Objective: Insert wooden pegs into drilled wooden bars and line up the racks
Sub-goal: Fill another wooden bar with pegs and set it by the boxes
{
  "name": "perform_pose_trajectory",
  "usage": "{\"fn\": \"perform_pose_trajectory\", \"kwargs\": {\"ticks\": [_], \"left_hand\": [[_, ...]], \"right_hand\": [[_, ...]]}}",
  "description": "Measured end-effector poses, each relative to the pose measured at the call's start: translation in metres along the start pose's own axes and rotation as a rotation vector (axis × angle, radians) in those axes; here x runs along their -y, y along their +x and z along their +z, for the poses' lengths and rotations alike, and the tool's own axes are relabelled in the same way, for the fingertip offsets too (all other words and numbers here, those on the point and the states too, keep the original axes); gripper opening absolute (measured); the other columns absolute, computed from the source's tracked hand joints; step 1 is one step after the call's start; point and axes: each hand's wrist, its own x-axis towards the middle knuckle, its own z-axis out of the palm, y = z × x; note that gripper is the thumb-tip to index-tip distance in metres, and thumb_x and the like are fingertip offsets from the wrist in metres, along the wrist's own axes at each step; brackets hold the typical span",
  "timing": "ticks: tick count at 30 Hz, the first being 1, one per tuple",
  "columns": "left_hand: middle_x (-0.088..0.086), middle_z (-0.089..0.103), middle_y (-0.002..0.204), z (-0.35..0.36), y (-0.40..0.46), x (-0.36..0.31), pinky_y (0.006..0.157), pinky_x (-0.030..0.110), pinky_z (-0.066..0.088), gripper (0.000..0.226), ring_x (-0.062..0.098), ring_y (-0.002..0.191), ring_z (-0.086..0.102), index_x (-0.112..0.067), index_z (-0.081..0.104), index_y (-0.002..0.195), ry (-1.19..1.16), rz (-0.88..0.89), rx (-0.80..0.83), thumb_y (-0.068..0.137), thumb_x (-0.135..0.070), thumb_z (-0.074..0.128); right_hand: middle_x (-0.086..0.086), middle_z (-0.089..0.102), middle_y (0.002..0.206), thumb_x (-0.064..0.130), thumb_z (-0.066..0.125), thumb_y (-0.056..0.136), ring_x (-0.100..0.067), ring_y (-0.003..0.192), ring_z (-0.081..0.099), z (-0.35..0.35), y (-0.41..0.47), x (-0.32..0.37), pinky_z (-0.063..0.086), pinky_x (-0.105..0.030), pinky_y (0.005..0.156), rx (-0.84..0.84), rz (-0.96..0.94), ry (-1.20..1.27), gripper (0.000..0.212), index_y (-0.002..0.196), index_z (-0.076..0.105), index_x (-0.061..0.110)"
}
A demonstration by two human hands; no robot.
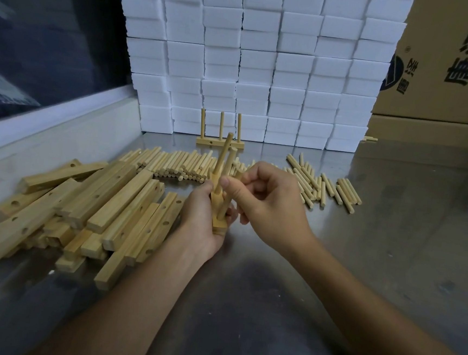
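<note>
Two pegs stand in the bar (219,221) my left grip (199,219) clasps above the near desk (362,245); my right grip (264,200) pinches one peg (226,202), which could jam if tilted.

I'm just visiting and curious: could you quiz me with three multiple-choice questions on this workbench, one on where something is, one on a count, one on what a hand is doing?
1. Where does the finished rack stand?
A. before the white blocks
B. on the cardboard box
C. atop the bar pile

2. How many pegs stand in it?
A. one
B. three
C. six

3. What is the right hand doing?
A. lying flat
B. pinching a peg
C. pointing

Answers: 1 A, it stands at the blocks' foot. 2 B, three upright pegs show. 3 B, thumb and fingers grip the peg in the bar that the left hand holds.
</note>
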Motion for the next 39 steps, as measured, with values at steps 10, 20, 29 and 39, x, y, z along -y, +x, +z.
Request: {"fn": "perform_pose_trajectory", "kwargs": {"ticks": [10, 20, 29, 39], "left_hand": [[0.013, 0.066, 0.077, -0.003, 0.002, 0.001, 0.042, 0.024, 0.046, 0.039, 0.023, 0.064, 0.06, -0.006, 0.07, 0.088, 0.011, 0.013, 0.025, 0.102, -0.028, 0.041], [0.01, 0.066, 0.06, -0.002, 0.0, 0.001, 0.054, 0.03, 0.053, 0.048, 0.022, 0.054, 0.069, -0.004, 0.067, 0.081, -0.033, -0.061, -0.047, 0.102, -0.041, 0.044], [0.009, 0.067, 0.059, 0.0, -0.003, -0.006, 0.052, 0.037, 0.054, 0.045, 0.03, 0.059, 0.072, -0.014, 0.054, 0.073, -0.022, -0.099, -0.116, 0.101, -0.045, 0.038], [0.014, 0.064, 0.093, 0.002, 0.003, -0.008, 0.063, 0.035, 0.056, 0.033, 0.025, 0.084, 0.064, 0.0, 0.053, 0.127, -0.184, 0.015, -0.047, 0.105, -0.021, 0.041]], "right_hand": [[-0.01, 0.06, 0.053, 0.014, 0.066, 0.094, -0.022, 0.043, 0.057, 0.002, -0.003, -0.004, 0.049, -0.029, 0.044, 0.048, -0.077, -0.063, 0.017, 0.08, 0.06, 0.007], [0.011, 0.056, 0.059, 0.056, 0.071, 0.081, -0.005, 0.057, 0.053, 0.004, -0.012, -0.008, 0.051, -0.034, 0.057, 0.055, 0.005, -0.578, 0.03, 0.079, 0.059, 0.029], [-0.009, 0.075, 0.084, 0.026, 0.075, 0.088, -0.014, 0.066, 0.069, 0.002, -0.008, -0.002, 0.059, -0.03, 0.063, 0.249, 0.455, -0.186, 0.02, 0.103, 0.065, 0.015], [-0.003, 0.072, 0.083, 0.009, 0.064, 0.092, -0.016, 0.069, 0.066, -0.014, 0.002, -0.01, 0.057, -0.023, 0.064, 0.033, 0.635, 0.092, 0.012, 0.099, 0.072, 0.003]]}}
